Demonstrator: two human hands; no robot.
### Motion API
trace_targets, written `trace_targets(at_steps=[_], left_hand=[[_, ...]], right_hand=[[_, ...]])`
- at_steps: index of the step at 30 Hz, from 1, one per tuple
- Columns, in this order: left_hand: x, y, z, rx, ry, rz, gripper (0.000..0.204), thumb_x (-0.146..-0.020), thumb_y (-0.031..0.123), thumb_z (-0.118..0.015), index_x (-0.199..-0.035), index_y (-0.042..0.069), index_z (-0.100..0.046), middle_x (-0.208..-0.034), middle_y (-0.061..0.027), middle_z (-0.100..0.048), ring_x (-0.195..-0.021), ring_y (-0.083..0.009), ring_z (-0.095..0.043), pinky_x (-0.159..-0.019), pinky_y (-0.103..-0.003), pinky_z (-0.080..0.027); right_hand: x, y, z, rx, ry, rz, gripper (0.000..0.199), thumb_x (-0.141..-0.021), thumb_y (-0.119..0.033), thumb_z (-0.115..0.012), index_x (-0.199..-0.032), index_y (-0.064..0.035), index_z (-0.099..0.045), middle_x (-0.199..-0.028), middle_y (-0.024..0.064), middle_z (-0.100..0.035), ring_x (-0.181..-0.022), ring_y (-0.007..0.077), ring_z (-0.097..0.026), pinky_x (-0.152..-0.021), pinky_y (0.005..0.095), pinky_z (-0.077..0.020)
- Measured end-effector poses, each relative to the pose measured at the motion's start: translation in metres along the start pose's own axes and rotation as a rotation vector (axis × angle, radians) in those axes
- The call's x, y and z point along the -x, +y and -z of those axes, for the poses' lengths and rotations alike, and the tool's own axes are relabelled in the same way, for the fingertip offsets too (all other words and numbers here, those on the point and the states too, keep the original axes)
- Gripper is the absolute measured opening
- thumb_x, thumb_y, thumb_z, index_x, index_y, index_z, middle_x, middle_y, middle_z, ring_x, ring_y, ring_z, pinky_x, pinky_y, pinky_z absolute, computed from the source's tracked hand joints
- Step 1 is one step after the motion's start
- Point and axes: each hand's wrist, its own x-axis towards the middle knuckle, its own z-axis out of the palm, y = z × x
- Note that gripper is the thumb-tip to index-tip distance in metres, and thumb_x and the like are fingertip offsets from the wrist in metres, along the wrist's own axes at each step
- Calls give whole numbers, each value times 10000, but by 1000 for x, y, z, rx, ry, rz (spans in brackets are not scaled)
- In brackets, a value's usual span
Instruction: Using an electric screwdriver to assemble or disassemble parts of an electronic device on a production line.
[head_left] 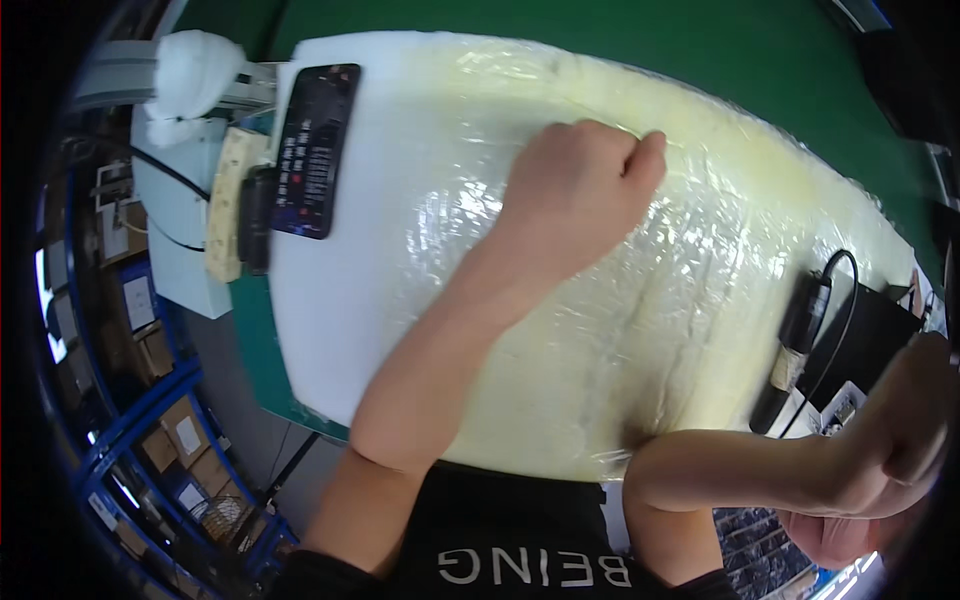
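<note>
My left hand (585,185) is closed in a fist, knuckles up, over the pale yellow pad wrapped in clear plastic film (560,370). Its palm side is hidden, so anything inside the fist does not show. My right forearm lies over the pad's near right edge. At the right rim my right hand (890,450) is bent at the wrist, with its fingers lost in shadow; whether it holds anything cannot be made out. Closest to it on the pad's right side lies a black stick-shaped tool with a cable (800,330), perhaps an electric screwdriver.
A black smartphone (317,150) lies at the pad's left end, over a white sheet (360,270). Beside it stand a cream power strip (232,205) and a pale box (180,240). Blue shelving (130,420) with cartons is at left. Green table surface (680,40) shows beyond.
</note>
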Motion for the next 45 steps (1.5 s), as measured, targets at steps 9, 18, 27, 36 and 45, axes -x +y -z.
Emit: trace_targets(at_steps=[9,18,27,36,45], left_hand=[[4,-5,-7,-160,94,-242,431,-891,266,-523,-530,36,-574,-517,-164,-554,-486,-342,-566,-509,-445,-465],[-8,-16,13,646,-89,225,434,-874,311,-513,-567,5,-518,-473,-101,-449,-476,-156,-489,-482,-355,-389],[-7,-10,40,1333,-80,499,431,-955,298,-464,-573,137,-343,-459,52,-278,-368,-65,-180,-351,-252,-154],[-10,-22,38,1380,-80,425,418,-935,291,-459,-557,137,-372,-451,58,-291,-355,-65,-195,-344,-265,-146],[-12,-23,38,1404,-79,393,410,-917,281,-480,-549,137,-375,-452,60,-305,-346,-58,-204,-334,-261,-147]], right_hand=[[16,55,11,1807,-45,-286,284,-974,-142,-471,-715,-35,-522,-577,-21,-438,-477,27,-345,-433,180,-249],[20,66,27,2129,-467,-770,132,-873,-73,-608,-984,-6,-586,-747,168,-618,-570,318,-600,-539,357,-473],[35,80,22,1930,-868,-957,93,-818,-121,-646,-822,-43,-596,-680,86,-574,-561,274,-576,-505,368,-467],[56,105,21,1806,-1010,-1139,114,-763,-41,-640,-873,-65,-651,-766,91,-641,-599,283,-612,-540,347,-490],[66,112,24,1768,-1108,-1168,193,-775,-88,-612,-968,-83,-611,-648,83,-591,-555,278,-588,-494,376,-464]])
